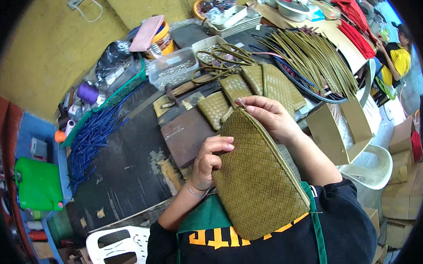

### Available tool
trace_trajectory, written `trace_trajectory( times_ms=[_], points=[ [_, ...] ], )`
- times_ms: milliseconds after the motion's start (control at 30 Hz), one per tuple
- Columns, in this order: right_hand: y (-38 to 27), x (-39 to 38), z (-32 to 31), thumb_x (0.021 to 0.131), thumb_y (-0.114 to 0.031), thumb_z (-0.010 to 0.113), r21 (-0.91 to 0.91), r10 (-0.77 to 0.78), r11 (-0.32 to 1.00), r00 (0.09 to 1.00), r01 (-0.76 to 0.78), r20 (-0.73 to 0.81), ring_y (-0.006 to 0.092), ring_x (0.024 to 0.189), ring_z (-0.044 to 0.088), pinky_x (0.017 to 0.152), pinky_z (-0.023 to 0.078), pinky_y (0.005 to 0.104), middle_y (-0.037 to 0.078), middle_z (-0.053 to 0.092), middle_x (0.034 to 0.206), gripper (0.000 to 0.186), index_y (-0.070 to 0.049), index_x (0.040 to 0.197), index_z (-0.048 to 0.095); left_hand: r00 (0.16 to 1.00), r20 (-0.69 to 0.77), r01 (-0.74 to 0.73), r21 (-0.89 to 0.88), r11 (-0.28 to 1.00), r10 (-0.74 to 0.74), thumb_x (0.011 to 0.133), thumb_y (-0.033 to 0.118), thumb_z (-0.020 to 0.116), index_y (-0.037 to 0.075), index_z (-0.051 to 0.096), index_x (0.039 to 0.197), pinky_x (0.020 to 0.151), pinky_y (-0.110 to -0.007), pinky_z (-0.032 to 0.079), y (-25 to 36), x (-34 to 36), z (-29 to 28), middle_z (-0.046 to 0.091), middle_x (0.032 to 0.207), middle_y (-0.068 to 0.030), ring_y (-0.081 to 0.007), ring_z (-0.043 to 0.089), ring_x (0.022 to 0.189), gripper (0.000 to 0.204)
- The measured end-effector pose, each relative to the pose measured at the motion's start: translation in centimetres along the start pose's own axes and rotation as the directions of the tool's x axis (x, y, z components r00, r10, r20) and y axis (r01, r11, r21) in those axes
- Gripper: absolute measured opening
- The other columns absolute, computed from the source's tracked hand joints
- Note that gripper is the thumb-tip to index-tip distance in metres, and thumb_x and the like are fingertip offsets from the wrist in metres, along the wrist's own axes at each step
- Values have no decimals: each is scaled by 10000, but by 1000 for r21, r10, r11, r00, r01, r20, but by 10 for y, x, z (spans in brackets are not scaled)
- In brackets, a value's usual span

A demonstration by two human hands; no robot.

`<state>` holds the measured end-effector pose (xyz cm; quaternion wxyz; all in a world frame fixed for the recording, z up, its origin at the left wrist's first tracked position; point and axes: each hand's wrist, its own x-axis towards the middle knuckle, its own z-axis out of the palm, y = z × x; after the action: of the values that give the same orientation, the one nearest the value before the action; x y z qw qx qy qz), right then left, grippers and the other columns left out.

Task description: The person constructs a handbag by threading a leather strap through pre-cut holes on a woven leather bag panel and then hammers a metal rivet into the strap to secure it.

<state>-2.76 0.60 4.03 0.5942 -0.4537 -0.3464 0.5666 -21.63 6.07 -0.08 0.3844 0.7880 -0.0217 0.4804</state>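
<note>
Person standing at a black worktop (123, 171), places noted from the brown slab (186, 138) lying on it. Olive woven pouch (261, 181) held up before the torso, to the right of the slab and on the person's side of it, woven face up, narrower end pointing away, a zipper (283, 160) along its right edge. Left hand (208, 161), just to the slab's right, closed on the pouch's left edge, fingers curled over the front; thumb hidden. Right hand (271, 117), farther right of the slab and slightly beyond it, closed in a pinch at the pouch's narrow end, a small metal piece (240, 102) showing at the fingertips; cannot tell whether it is a zipper pull. Bracelet (194, 190) on the left wrist. Hammer (171, 96) just beyond the slab; farther beyond, a clear plastic box (173, 68) with small shiny parts. Beyond the slab and to its right, more olive woven pieces (280, 84), partly overlapping, looped olive straps (234, 55) near them. Well right of the slab, on its far side, a spread bundle of olive strips (312, 57). Left of the slab, a heap of blue strips (90, 154); beyond these, still left of it, a green tray (107, 101) and purple thread spool (87, 93). Open cardboard box (325, 134) well right of the slab. Co-worker in yellow and black (398, 62) far off to the slab's right, beyond the box.
</note>
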Motion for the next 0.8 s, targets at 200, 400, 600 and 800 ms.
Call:
trace_trajectory(
  times_ms=[200, 400, 600, 800],
  points=[
    [-30, -1, -44, 779, -111, 577, -188, -169, 970, 983, 154, -68, 66, 668, 551, 595, 444, 184, 25, 595, 771, 190, 12, 923, 580, 999, -24, 32, -287, 957, -40, 859, 146, 396, 80, 326, 700, 802, -368, 400, -19, 36, 29, 528, 950, -174, -301, 509, 934, 186],
    [-73, -15, -73, 770, -183, 591, -445, -139, 891, 987, 90, -79, 43, 509, 505, 467, 392, 168, -9, 549, 592, 163, -21, 784, 594, 999, -7, -39, -304, 952, 39, 840, 120, 432, 78, 315, 699, 802, -364, 409, -28, 59, 59, 523, 957, -175, -294, 500, 943, 187],
    [-67, -10, -106, 825, -134, 505, -19, -291, 954, 911, 299, -294, 80, 624, 536, 534, 408, 167, 43, 571, 731, 106, -38, 781, 517, 989, -125, 21, -381, 925, -74, 772, 46, 544, 95, 298, 764, 894, -356, 355, -42, 57, 99, 481, 1020, -173, -290, 412, 1074, 250],
    [-63, -12, -133, 861, -231, 459, -70, -266, 964, 940, 257, -213, 87, 652, 548, 562, 417, 174, 35, 570, 758, 201, -50, 797, 519, 972, -216, -3, -422, 906, -97, 729, 49, 603, 96, 291, 766, 883, -354, 363, -50, 64, 129, 475, 1024, -188, -304, 420, 1067, 318]
  ],
)
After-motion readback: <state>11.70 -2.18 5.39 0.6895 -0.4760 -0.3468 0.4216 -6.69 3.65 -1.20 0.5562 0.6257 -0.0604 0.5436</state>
